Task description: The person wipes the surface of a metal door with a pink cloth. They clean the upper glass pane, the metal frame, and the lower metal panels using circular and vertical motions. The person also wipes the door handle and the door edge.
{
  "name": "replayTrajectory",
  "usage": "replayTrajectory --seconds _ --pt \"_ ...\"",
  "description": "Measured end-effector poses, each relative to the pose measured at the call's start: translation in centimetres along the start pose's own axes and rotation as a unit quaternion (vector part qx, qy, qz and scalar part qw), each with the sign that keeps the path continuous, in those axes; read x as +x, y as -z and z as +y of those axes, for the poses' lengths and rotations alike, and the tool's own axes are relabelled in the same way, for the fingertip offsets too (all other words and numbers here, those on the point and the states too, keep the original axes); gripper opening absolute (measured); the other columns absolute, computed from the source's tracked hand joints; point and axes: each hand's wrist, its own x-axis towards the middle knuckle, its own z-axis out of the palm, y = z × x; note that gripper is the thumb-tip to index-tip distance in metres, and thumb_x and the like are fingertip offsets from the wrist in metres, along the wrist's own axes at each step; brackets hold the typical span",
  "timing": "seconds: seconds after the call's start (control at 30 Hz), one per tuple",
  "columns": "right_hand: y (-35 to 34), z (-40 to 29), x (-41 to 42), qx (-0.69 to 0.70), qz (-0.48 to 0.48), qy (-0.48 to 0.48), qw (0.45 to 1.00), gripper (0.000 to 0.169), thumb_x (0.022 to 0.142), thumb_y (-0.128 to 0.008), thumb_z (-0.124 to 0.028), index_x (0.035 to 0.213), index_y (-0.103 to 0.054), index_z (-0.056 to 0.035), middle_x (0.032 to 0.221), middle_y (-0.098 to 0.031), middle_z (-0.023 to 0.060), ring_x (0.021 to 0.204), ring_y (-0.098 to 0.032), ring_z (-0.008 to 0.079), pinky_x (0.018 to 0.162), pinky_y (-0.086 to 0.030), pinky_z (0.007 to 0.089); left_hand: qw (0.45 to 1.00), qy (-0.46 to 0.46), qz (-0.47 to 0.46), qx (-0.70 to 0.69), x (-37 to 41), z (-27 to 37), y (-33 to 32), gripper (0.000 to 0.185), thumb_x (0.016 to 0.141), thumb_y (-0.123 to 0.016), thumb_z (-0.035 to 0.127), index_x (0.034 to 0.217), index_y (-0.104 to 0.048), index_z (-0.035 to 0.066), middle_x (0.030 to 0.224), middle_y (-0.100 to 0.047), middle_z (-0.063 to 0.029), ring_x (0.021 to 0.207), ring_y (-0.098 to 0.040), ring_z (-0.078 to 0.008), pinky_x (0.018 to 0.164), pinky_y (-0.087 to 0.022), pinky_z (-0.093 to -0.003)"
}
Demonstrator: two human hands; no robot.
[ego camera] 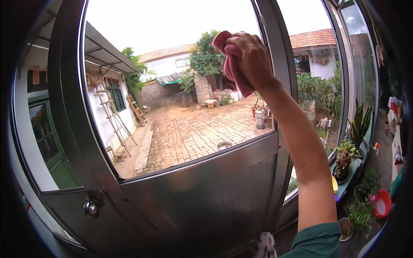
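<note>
My right hand [253,58] is raised and gripping a bunched pink cloth [237,74] at the upper right of the glass pane [180,129] of a metal-framed door. The cloth appears to lie against the glass, near the pane's right frame, with its lower end hanging below my fingers. A round metal doorknob [91,209] sits at the lower left of the door, above which the frame [69,96] runs upward. My left hand is out of view.
Potted plants [343,161] stand on a green ledge at the right, beside the side window. A red basin [383,204] and more plants [361,214] are at the lower right. Through the glass show a brick-paved yard [180,138] and wooden ladders [111,113].
</note>
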Motion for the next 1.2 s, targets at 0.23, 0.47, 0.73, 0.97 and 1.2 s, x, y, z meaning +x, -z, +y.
replayTrajectory --seconds 0.23,0.47,0.73,0.97,1.2 --pt "-2.2 4.9 3.6 -0.134 0.139 -0.219 0.956 0.018 0.081 -0.066 -0.018 0.098 -0.074 -0.0164 0.106 -0.069 0.0089 0.100 -0.064 0.0305 0.089 -0.050 0.0396 0.996 0.065 -0.023 -0.057 0.4 3.5 5.4 0.047 0.091 -0.053 0.041 0.130 -0.056 0.017 0.142 -0.047 -0.0094 0.131 -0.039 -0.0387 0.102 -0.034 -0.0594" --pt "-7.2 -4.3 12.3 -0.006 0.124 -0.272 0.954 0.031 0.077 -0.060 -0.010 0.102 -0.075 -0.0212 0.092 -0.074 0.0038 0.086 -0.070 0.0244 0.083 -0.053 0.0342 0.992 0.081 -0.042 -0.089 1.2 3.7 6.3 0.045 0.090 -0.053 0.040 0.128 -0.057 0.016 0.142 -0.048 -0.0086 0.131 -0.039 -0.0370 0.101 -0.035 -0.0585" --pt "-13.9 -21.6 18.2 0.103 0.000 -0.105 0.989 0.026 0.084 -0.061 -0.013 0.101 -0.074 -0.0270 0.101 -0.071 -0.0016 0.102 -0.061 0.0220 0.086 -0.053 0.0390 0.990 0.094 -0.047 -0.098 0.9 3.2 6.6 0.043 0.090 -0.054 0.040 0.126 -0.059 0.016 0.141 -0.049 -0.0076 0.131 -0.040 -0.0351 0.100 -0.036 -0.0576" --pt "-13.8 -25.3 17.1 0.147 -0.029 0.000 0.989 0.025 0.079 -0.064 -0.011 0.093 -0.074 -0.0281 0.092 -0.072 -0.0017 0.094 -0.064 0.0214 0.078 -0.053 0.0380 0.990 0.097 -0.051 -0.088 0.5 3.1 6.5 0.042 0.089 -0.054 0.039 0.124 -0.060 0.015 0.140 -0.049 -0.0068 0.131 -0.041 -0.0335 0.099 -0.036 -0.0568" --pt "-12.7 -12.9 17.2 0.089 -0.059 -0.049 0.993 0.021 0.085 -0.063 -0.017 0.100 -0.074 -0.0259 0.108 -0.067 0.0032 0.109 -0.059 0.0232 0.093 -0.050 0.0364 0.991 0.105 -0.056 -0.066 0.1 2.6 6.9 0.041 0.089 -0.055 0.039 0.121 -0.062 0.015 0.140 -0.050 -0.0060 0.130 -0.041 -0.0319 0.098 -0.037 -0.0559"
